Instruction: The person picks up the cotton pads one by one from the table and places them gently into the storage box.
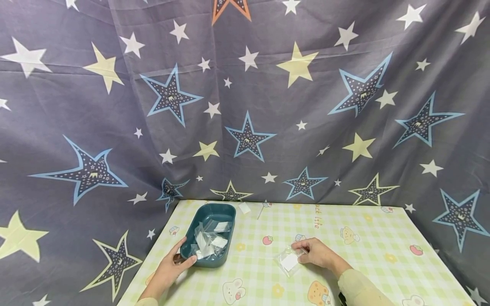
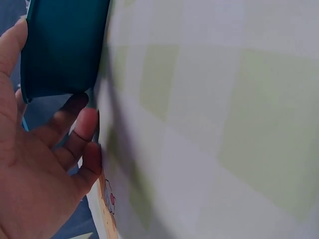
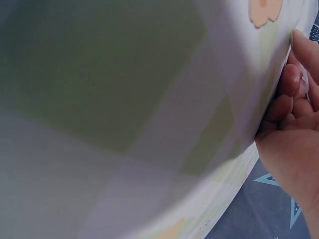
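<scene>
Right grip (image 1: 319, 253): pinching one white-filled clear packet (image 1: 289, 262) by its edge, at the tabletop (image 1: 264, 280). Left grip (image 1: 169, 268): holding the teal tub (image 1: 212, 262) by its near-left corner. Hazards: slick film may slip a marginal pinch; uneven lifting could spill the loose packets (image 1: 219, 242).

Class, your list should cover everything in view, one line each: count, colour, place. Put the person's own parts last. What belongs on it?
Curtain: one, dark grey, star-patterned, background
Table: one, green-and-white checked top, foreground
Box: one, dark teal, table's left side
Bags: several, overlapping, clear and white, inside box
Separate bag: one, clear and white, right of box
Square: one, white, beside box's far end; loose or printed, unclear
Sleeves: two, pale yellow, bottom edge
Hands: two, bare; left gripping box, right pinching separate bag
</scene>
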The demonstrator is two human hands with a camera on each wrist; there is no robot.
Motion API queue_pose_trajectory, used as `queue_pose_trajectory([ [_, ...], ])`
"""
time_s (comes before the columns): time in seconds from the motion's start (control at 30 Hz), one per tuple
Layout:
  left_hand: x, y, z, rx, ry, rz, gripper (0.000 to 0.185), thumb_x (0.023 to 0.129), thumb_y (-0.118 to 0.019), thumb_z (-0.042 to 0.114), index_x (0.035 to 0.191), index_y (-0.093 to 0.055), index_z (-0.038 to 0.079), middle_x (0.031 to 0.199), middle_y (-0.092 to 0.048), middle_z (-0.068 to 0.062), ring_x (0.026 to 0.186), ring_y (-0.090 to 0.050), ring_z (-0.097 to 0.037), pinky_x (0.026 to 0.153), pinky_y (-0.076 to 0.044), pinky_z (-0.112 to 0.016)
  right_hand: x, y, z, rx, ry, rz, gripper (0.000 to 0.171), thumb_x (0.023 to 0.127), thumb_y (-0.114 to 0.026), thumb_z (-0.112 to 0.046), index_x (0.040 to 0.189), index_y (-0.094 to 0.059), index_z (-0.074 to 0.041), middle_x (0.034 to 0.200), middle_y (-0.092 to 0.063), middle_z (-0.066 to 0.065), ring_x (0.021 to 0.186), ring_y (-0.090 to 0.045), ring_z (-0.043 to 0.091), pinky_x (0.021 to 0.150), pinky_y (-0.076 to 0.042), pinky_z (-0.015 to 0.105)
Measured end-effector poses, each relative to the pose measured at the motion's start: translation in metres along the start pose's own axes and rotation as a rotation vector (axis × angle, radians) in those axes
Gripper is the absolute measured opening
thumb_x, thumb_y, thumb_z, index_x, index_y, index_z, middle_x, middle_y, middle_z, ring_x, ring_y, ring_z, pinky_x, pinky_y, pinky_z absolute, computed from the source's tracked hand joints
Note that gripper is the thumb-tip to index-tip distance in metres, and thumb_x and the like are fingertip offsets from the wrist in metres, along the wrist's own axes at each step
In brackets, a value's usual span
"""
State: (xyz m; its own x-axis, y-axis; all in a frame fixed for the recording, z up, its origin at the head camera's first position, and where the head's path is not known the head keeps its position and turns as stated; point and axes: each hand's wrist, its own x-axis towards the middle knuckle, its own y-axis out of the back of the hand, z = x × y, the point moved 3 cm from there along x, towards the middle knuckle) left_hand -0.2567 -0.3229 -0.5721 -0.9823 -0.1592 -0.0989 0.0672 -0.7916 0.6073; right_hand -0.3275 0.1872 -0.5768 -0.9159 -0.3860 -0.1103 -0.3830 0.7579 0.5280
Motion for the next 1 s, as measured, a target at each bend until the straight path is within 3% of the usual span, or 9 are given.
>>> queue_pose_trajectory([
  [0.1, 0.0, -0.001, -0.001, -0.022, 0.0, -0.007, 0.091, 0.094, -0.081, 0.052, 0.169, -0.036, 0.028, 0.159, -0.05, -0.029, 0.133, -0.061, -0.035, 0.102, -0.057, -0.045, 0.0, 0.0, 0.001, -0.005, 0.004, -0.001, 0.043, 0.085, -0.085, -0.001, 0.128, -0.078, -0.006, 0.141, -0.072, 0.016, 0.14, -0.059, 0.043, 0.12, -0.044, 0.059],
  [0.23, 0.001, -0.001, -0.002, -0.035, 0.007, -0.008, 0.091, 0.094, -0.08, 0.052, 0.169, -0.035, 0.029, 0.162, -0.046, -0.031, 0.139, -0.058, -0.041, 0.105, -0.057, -0.048, -0.001, 0.001, 0.001, -0.015, 0.005, -0.003, 0.043, 0.086, -0.086, -0.004, 0.128, -0.078, -0.007, 0.142, -0.072, 0.014, 0.14, -0.059, 0.041, 0.119, -0.046, 0.056],
  [0.43, 0.0, -0.003, -0.001, -0.023, 0.018, -0.008, 0.092, 0.094, -0.079, 0.055, 0.169, -0.034, 0.03, 0.164, -0.044, -0.032, 0.142, -0.056, -0.045, 0.112, -0.053, -0.057, -0.002, 0.004, 0.0, 0.0, -0.005, -0.002, 0.043, 0.086, -0.085, -0.007, 0.129, -0.078, -0.007, 0.138, -0.073, 0.014, 0.125, -0.066, 0.025, 0.111, -0.054, 0.042],
  [0.5, -0.001, -0.003, 0.0, -0.025, 0.022, -0.007, 0.092, 0.094, -0.08, 0.055, 0.169, -0.034, 0.03, 0.164, -0.043, -0.033, 0.143, -0.055, -0.046, 0.113, -0.053, -0.058, -0.003, 0.006, 0.0, 0.022, -0.004, -0.002, 0.043, 0.087, -0.084, -0.007, 0.129, -0.077, -0.005, 0.137, -0.073, 0.015, 0.123, -0.066, 0.023, 0.111, -0.055, 0.043],
  [0.83, 0.0, -0.003, -0.004, -0.034, 0.018, -0.005, 0.093, 0.093, -0.079, 0.056, 0.169, -0.033, 0.032, 0.166, -0.041, -0.032, 0.145, -0.054, -0.047, 0.115, -0.051, -0.06, -0.001, 0.014, -0.004, 0.056, 0.031, 0.046, 0.048, 0.085, -0.085, -0.006, 0.132, -0.074, -0.001, 0.145, -0.068, 0.021, 0.137, -0.062, 0.042, 0.12, -0.046, 0.059],
  [0.9, 0.001, -0.003, -0.004, -0.035, 0.017, -0.005, 0.093, 0.093, -0.079, 0.056, 0.169, -0.033, 0.032, 0.166, -0.041, -0.032, 0.144, -0.054, -0.047, 0.114, -0.051, -0.061, -0.001, 0.015, -0.005, 0.052, 0.036, 0.057, 0.049, 0.086, -0.085, -0.007, 0.133, -0.073, 0.0, 0.143, -0.069, 0.021, 0.133, -0.065, 0.04, 0.119, -0.048, 0.056],
  [1.0, 0.001, -0.004, -0.004, -0.042, 0.014, -0.001, 0.092, 0.093, -0.08, 0.055, 0.169, -0.033, 0.032, 0.165, -0.042, -0.032, 0.144, -0.055, -0.046, 0.114, -0.051, -0.059, -0.001, 0.016, -0.008, 0.063, 0.02, 0.069, 0.051, 0.087, -0.084, -0.008, 0.136, -0.072, -0.001, 0.141, -0.071, 0.018, 0.123, -0.068, 0.03, 0.11, -0.056, 0.042],
])
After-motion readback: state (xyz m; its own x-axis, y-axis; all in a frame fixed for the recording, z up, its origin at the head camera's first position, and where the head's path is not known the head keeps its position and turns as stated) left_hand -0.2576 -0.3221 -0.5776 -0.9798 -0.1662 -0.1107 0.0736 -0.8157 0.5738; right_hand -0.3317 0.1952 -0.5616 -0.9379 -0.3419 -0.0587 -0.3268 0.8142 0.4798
